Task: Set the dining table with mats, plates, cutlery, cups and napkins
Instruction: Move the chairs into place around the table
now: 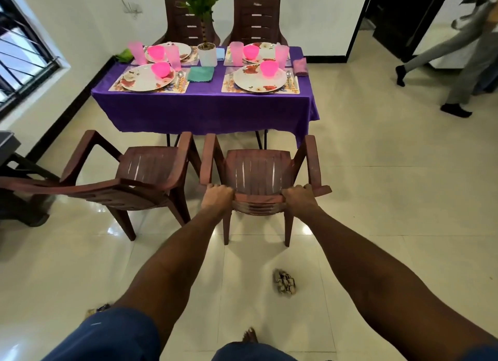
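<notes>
Dining table draped in a shiny purple tablecloth point(204, 104), four places laid. Brown moulded plastic armchair point(258, 172) stands at the near right side, backrest toward the camera, short of the table edge. Second matching brown armchair point(140, 177) just beside it on the left, angled. Two more brown chairs at the far side. Left hand point(217, 195) grips the top left corner of the near chair's backrest, fingers curled over it. Right hand point(297, 196) grips the top right corner, fingers wrapped likewise. Floral rectangular placemats point(269, 89) each carry a white floral round plate point(258, 79) with a bright pink plastic bowl point(269, 68) on it. Translucent pink tumblers point(236, 53) stand beside the plates. Spoon point(289, 76) lies right of the near right plate. Teal folded napkin point(200, 73) between the near mats. White pot with a green plant point(207, 54) at table centre.
</notes>
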